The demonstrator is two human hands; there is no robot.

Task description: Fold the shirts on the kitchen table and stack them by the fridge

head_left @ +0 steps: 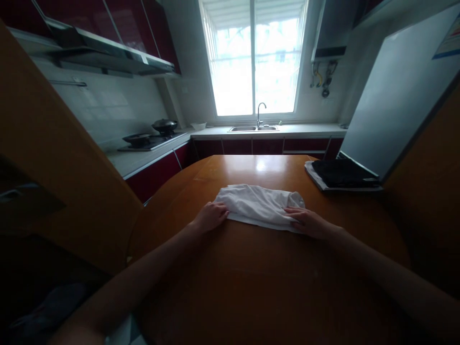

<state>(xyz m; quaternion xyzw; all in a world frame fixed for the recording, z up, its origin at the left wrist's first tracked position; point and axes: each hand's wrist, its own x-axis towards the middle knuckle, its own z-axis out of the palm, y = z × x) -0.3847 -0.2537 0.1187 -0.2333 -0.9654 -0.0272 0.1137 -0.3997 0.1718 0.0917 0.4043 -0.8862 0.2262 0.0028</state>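
Observation:
A white garment point(257, 203), loosely folded into a long wrinkled bundle, lies across the middle of the wooden table point(237, 278). At its left end, my left hand point(211, 215) has its fingers curled onto the edge of the fabric. My right hand point(307, 222) rests on the right end with its fingers stretched out over the cloth; its thumb is hard to make out. Beside that hand, the fabric's end is rolled up into an open loop. What kind of garment it is, I cannot tell.
Folded black clothing point(345, 173) sits on a pale folded piece at the table's right. Beyond the table runs a counter with a sink point(253, 128) and faucet. Pans point(164, 126) stand on the stove at left; a refrigerator point(391, 96) is at right.

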